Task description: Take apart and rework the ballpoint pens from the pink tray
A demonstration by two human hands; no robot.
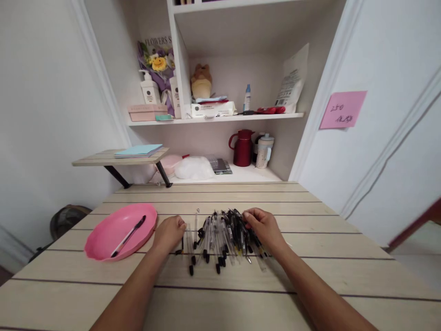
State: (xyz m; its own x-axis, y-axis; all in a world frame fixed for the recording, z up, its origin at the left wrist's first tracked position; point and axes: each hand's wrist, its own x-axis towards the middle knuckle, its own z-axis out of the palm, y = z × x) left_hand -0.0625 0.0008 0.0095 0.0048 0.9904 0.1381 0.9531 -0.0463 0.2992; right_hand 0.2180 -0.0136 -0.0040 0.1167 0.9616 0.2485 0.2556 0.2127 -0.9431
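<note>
A heap of several clear-barrelled pens with black caps [220, 236] lies on the wooden table [220, 294]. My left hand [169, 232] rests at the heap's left edge, fingers curled round a pen part there. My right hand [263, 227] sits on the heap's right side, fingers pinched on the pens beneath it. To the left stands a pink oval dish [103, 239] with one black pen [129, 235] lying in it.
A small wooden riser [120, 160] with a blue notebook stands at the table's back left. Behind are shelves with a red jug [243, 147], a white cup, bottles, a plush toy and flowers. A pink note [342, 109] sticks on the right wall.
</note>
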